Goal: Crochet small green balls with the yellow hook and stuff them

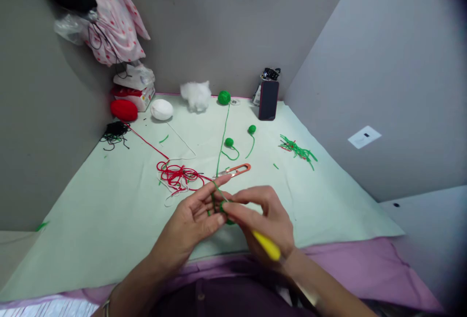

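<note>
My left hand (pixel 195 217) pinches a small green crochet piece (pixel 223 207), with green yarn looped over its index finger. My right hand (pixel 268 220) is closed on a crochet hook with a yellow handle (pixel 267 245), its tip at the green piece. The green strand (pixel 222 137) runs from my fingers up to a green yarn ball (pixel 224 97) at the back of the pale green mat (pixel 109 210). Orange-handled thread snips (pixel 237 169) lie just beyond my hands.
A red yarn tangle (pixel 178 176), red ball (pixel 124 110), white ball (pixel 162 109), stuffing tuft (pixel 196 95), black thread (pixel 116 132), two small green crocheted balls (pixel 229 142), green scraps (pixel 299 150) and a phone (pixel 268 100) lie on the mat. Grey walls close three sides.
</note>
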The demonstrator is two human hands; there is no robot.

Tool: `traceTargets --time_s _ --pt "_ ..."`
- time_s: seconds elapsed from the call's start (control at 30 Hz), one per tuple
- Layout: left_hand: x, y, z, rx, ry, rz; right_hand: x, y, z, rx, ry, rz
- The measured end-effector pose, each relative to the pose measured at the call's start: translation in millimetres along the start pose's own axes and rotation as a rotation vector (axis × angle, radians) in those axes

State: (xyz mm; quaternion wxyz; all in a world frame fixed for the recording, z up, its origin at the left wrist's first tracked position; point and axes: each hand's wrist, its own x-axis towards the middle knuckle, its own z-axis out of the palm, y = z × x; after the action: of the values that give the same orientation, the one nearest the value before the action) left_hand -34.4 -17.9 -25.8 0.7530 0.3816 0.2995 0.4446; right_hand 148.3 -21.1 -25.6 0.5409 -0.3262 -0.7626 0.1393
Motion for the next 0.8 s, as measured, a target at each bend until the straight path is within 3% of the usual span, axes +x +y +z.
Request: traceTargets --time_s 0.07,0.1,0.23,0.3,0.5,0.67,0.73,0.8 --pt "-1 -2 4.1 -0.079 0.008 -0.028 -5 1 2 -0.165 -0.006 -0.168" --pt "-1 -2 5.2 -0.114 0.000 -0.043 -6 3 3 -0.160 0.006 -0.179" --pt "0 -1 5.5 -0.158 -0.028 -0.057 0 4 2 0.095 0.051 0.036" --pt "1 -1 6.1 -0.133 -0.006 -0.030 7 3 0 0.113 0.017 0.056" --pt "1 0 14.5 -0.158 0.139 -0.015 9 3 6 -0.323 0.058 -0.274" --pt "1 3 15.1 -0.214 0.093 -0.053 9 4 7 0.033 0.071 -0.026" --pt "3 2 15.6 -0.184 0.129 -0.021 11 3 6 -0.039 0.043 -0.040" --pt "4 1 17.0 -0.157 0.177 0.005 11 3 5 -0.255 0.037 -0.157"
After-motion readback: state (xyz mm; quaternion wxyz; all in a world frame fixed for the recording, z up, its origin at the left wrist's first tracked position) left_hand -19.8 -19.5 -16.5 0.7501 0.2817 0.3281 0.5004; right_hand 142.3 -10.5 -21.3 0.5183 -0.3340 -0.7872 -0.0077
